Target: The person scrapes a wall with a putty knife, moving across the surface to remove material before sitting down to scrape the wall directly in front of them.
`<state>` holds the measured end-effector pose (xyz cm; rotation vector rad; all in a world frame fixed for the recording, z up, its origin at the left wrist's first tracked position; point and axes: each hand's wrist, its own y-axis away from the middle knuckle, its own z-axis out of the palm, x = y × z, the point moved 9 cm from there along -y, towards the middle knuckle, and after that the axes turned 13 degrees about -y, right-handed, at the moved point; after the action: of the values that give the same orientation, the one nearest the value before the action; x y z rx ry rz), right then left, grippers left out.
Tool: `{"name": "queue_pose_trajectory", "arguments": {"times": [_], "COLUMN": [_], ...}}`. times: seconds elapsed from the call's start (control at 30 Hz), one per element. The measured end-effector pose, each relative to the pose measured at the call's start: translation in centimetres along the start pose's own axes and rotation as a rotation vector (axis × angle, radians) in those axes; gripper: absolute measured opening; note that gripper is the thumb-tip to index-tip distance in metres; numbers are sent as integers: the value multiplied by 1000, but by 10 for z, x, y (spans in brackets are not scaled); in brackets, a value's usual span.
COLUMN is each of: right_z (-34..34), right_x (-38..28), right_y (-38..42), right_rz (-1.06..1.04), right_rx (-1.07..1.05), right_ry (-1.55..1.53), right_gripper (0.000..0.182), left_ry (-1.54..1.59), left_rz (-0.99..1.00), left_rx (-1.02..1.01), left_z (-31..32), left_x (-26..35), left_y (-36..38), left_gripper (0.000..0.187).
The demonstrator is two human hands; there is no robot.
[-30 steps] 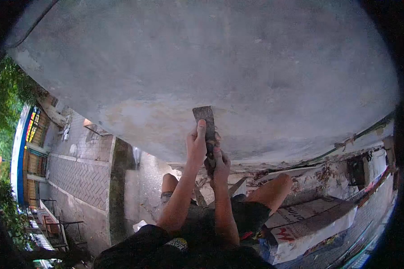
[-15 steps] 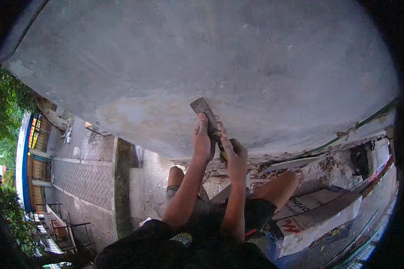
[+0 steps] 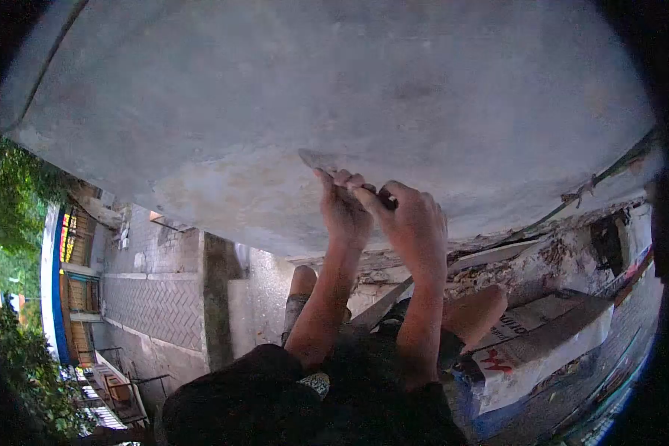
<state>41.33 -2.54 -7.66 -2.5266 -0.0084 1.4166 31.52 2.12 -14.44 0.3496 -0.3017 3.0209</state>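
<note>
A putty knife (image 3: pixel 317 159) with a flat, plaster-grey blade lies at a low angle to the grey wall (image 3: pixel 424 89); its blade end appears to touch the surface. My left hand (image 3: pixel 346 213) is closed around the blade, fingers bunched along it. Wrapped around the handle end is my right hand (image 3: pixel 415 219), whose fingers hide most of the handle. A paler, yellowish patch (image 3: pixel 230 182) marks the wall just left of the blade.
Crumbling masonry (image 3: pixel 550 260) and a cable (image 3: pixel 565 204) run along the wall's lower edge. A printed cardboard box (image 3: pixel 543 349) sits by my right knee. Paving (image 3: pixel 152 305), a fence (image 3: pixel 78 290) and trees (image 3: pixel 18 193) are on the left.
The putty knife has turned from steeply upright to lying nearly flat, tilted toward the wall. My right hand has risen and swung right, its fingers now curled over the handle.
</note>
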Motion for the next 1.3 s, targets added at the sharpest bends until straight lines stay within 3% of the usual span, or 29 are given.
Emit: {"name": "queue_pose_trajectory", "arguments": {"times": [0.1,0.13,0.23,0.3,0.43,0.5,0.7,0.87,1.13,1.3], "right_z": [-8,-8,-9,-11,18,49,115,132,146,133], "right_x": [-26,-33,-43,-40,26,55,85,86,79,69], "right_y": [-3,-4,-3,-1,-3,4,23,25,35,39], "right_rz": [-103,-121,-168,-190,29,187,352,398,517,408], "right_rx": [28,23,25,63,-132,-184,-91,-27,-44,23], "right_ry": [185,204,214,168,-485,-712,-1110,-1150,-1209,-1194], "right_gripper": [46,46,45,44,39,38,36,33,31,30], "left_ry": [0,-50,91,-42,-415,-565,-945,-1002,-1067,-1035], "left_rz": [52,121,116,95,120,95,16,114,48,41], "left_rx": [30,-64,-27,20,130,283,477,489,395,410], "left_z": [3,18,16,15,9,-12,-43,-37,-43,-29], "left_x": [5,10,14,13,19,22,47,63,74,71], "left_y": [-2,0,-2,3,9,13,17,14,12,21], "left_gripper": [27,24,24,25,30,35,40,45,42,40]}}
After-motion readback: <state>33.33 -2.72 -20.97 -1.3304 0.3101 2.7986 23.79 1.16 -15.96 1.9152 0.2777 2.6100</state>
